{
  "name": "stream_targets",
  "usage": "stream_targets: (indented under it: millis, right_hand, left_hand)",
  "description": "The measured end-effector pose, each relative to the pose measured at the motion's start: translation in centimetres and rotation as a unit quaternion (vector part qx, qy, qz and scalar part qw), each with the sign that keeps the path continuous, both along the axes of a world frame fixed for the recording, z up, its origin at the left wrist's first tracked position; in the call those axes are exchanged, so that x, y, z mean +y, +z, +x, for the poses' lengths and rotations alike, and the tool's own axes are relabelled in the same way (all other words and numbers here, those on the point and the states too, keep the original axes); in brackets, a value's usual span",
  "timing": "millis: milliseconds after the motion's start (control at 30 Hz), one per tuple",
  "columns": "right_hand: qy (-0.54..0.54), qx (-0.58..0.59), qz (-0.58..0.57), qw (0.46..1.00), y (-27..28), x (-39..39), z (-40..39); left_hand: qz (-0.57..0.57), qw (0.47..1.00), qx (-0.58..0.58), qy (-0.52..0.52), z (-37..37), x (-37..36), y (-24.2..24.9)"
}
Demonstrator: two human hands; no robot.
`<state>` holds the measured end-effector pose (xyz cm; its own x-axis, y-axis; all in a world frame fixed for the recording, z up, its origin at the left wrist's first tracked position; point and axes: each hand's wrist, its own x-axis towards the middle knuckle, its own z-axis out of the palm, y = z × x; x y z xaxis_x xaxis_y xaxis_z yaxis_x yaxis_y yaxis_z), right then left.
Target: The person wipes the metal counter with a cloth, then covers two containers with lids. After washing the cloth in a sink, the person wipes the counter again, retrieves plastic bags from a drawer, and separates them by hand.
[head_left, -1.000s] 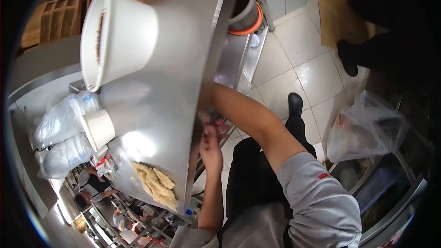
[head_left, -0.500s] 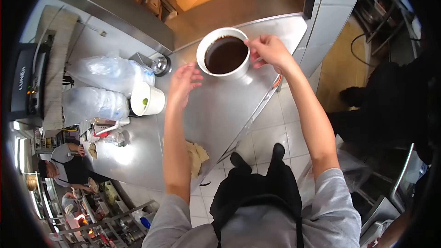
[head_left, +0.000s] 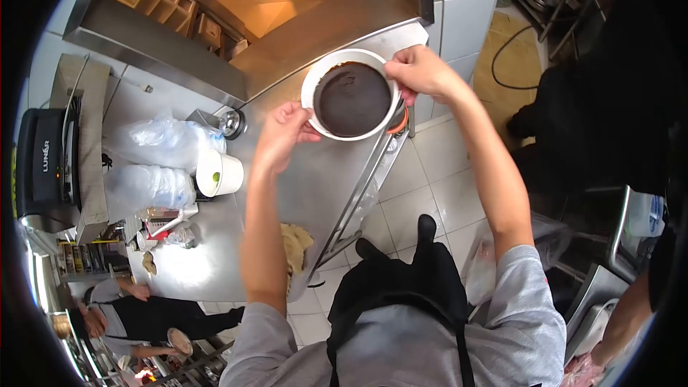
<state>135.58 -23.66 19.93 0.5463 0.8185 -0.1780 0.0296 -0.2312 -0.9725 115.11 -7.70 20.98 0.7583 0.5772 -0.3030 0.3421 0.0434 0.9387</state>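
A round white bowl (head_left: 308, 91) full of dark brown liquid (head_left: 352, 104) is held up above the steel counter (head_left: 269, 197), close to its front edge. My left hand (head_left: 284, 131) grips the bowl's left rim, thumb on top and fingers beneath. On the opposite side, my right hand (head_left: 423, 74) pinches the rim between thumb and curled fingers. The liquid's surface shows ripples near the far side. Beside my left forearm, a crumpled tan cloth (head_left: 295, 244) lies at the counter's edge.
Left on the counter stand a white tub (head_left: 229, 173) and clear plastic bags (head_left: 154, 186). A steel window ledge (head_left: 315, 36) runs along the back. One co-worker (head_left: 136, 319) stands lower left holding a round dish (head_left: 179, 342); a dark-clothed person (head_left: 602, 122) is at right.
My left hand, open and apart from the bowl before, now grips its rim. The bowl looks larger and nearer, raised off the counter. My view has shifted.
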Motion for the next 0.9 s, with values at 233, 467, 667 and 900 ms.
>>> stream_targets:
  millis: [233,467,667,900]
  right_hand:
    - [-0.041,-0.098,-0.122,0.987,0.2,-11.4,0.2]
    - [0.007,-0.023,-0.15,0.988,-12.9,-13.0,0.1]
    - [-0.018,-0.026,-0.101,0.994,-19.0,-6.6,-0.8]
    - [-0.032,0.055,-0.039,0.997,-24.7,0.5,-0.9]
  left_hand:
    - [-0.114,0.99,-0.073,-0.047,2.1,-12.0,-5.2]
    - [-0.111,0.994,0.001,0.0,1.5,-13.3,-17.2]
    - [-0.073,0.978,-0.072,0.183,-0.9,-13.2,-23.7]
    - [-0.038,0.974,-0.097,0.203,-1.7,-15.0,-24.3]
